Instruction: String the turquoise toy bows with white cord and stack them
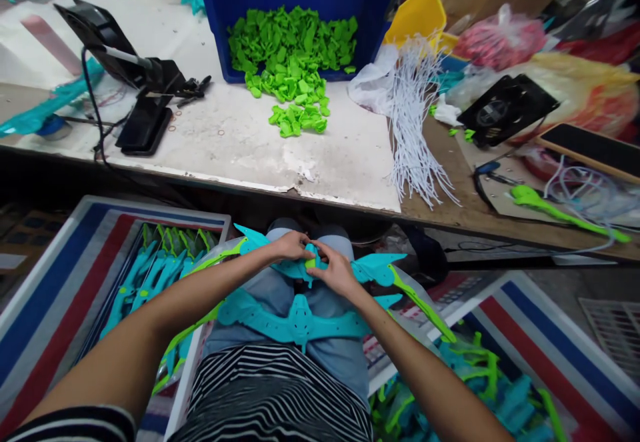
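Note:
My left hand (294,247) and my right hand (336,269) meet over my lap at the middle of a teal winged plastic part (375,269). The fingers of both are closed around its centre, where a small bright-green piece (311,262) shows between the thumbs. Long lime-green arms (423,302) extend from the part's ends. Closer to my body, a second teal winged part (300,325) lies across my thighs. My fingers partly cover the centre of the held part.
Loose green pieces (300,85) spill from a blue bin (215,29) onto the worktable (240,149). White ties (417,129) hang toward its edge. A left crate (150,205) holds stacked teal-and-green parts; a right crate (575,342) holds a jumbled pile. A black phone stand (145,122) stands on the left.

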Available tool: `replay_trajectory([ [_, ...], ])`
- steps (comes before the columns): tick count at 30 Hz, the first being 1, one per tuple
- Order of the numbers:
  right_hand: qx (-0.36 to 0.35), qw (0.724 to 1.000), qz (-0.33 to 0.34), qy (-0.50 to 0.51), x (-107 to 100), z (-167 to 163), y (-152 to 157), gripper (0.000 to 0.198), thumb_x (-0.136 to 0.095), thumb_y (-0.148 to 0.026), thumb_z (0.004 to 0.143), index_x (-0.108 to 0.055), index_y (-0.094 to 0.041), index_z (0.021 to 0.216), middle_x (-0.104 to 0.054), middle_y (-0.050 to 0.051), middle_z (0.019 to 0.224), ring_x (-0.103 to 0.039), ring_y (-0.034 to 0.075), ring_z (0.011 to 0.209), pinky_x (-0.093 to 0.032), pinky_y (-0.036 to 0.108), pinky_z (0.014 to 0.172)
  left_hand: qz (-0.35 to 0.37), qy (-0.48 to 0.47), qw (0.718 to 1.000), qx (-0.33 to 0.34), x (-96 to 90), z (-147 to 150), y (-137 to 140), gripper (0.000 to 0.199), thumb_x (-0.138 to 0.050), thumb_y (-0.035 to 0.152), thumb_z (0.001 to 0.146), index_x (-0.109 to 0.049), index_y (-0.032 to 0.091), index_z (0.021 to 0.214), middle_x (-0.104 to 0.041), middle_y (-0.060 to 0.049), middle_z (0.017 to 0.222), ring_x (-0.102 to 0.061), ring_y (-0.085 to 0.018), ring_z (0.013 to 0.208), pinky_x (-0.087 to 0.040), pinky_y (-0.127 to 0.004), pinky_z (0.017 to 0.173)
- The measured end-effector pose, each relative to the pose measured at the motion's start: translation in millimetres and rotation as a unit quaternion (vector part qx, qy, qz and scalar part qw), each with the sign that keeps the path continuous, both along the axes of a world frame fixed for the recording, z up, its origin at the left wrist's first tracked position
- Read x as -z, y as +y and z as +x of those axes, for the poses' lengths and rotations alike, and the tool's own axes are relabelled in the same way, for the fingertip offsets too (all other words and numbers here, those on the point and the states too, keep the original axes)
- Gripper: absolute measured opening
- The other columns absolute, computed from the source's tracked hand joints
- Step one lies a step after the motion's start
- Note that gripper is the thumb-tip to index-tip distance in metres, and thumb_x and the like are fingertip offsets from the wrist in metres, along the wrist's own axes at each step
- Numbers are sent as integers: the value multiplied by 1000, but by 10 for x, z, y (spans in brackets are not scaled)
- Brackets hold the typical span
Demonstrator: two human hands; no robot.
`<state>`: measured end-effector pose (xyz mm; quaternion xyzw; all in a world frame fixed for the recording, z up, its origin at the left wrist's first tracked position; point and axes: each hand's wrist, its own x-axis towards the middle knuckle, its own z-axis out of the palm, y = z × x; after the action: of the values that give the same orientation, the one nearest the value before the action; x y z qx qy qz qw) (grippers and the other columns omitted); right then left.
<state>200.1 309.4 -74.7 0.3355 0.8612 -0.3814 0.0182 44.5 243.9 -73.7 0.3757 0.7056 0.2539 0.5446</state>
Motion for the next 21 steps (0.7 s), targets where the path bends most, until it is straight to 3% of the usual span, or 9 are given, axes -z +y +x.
replay_trajectory([
  [3,-54,997,51,0,-129,13,46,59,-72,-27,69,-58,-24,126,-67,7,113,-64,26,100,-51,38,85,6,15,1000,12,-15,8,15,32,-63,26,74,-65,10,102,-57,2,64,-47,-10,54,-38,-20,51],
  [6,-82,986,123,78,-383,-184,338,31,-61,-32,81,-68,-22,110,-70,7,104,-64,24,96,-51,34,84,23,40,998,36,-48,8,47,24,-64,26,74,-67,10,90,-61,-1,69,-54,-14,63,-43,-23,59],
  [8,-49,966,198,161,-569,-502,691,26,-49,-30,89,-70,-21,102,-70,7,101,-64,23,94,-50,34,85,50,71,995,45,-82,37,32,26,-64,28,75,-67,10,94,-66,-5,82,-59,-18,75,-47,-28,71],
  [11,-6,925,316,209,-736,-1172,1315,27,-48,-22,87,-67,-17,105,-67,12,105,-58,28,100,-46,44,92,145,170,975,-1,-148,174,-132,40,-60,29,80,-59,14,117,-63,-11,114,-57,-25,104,-44,-37,94],
  [14,26,916,342,208,-726,-1785,1802,42,-54,-15,80,-59,-14,122,-60,15,116,-52,30,104,-43,47,94,209,231,950,-20,-221,393,-461,34,-46,31,89,-59,17,118,-60,-13,118,-53,-25,112,-42,-39,99],
  [17,42,921,339,188,-664,-2073,1992,35,-52,-12,79,-64,-15,112,-60,14,109,-50,30,101,-45,45,91,109,199,972,58,-270,581,-795,37,-49,37,88,-60,18,118,-62,-14,115,-56,-28,109,-44,-41,95],
  [21,38,904,367,217,-647,-1862,1890,29,-46,-14,85,-69,-18,102,-59,11,96,-51,28,97,-46,42,85,-67,148,974,155,-274,667,-971,72,-62,44,78,-41,13,139,-61,-20,120,-56,-36,112,-42,-46,95],
])
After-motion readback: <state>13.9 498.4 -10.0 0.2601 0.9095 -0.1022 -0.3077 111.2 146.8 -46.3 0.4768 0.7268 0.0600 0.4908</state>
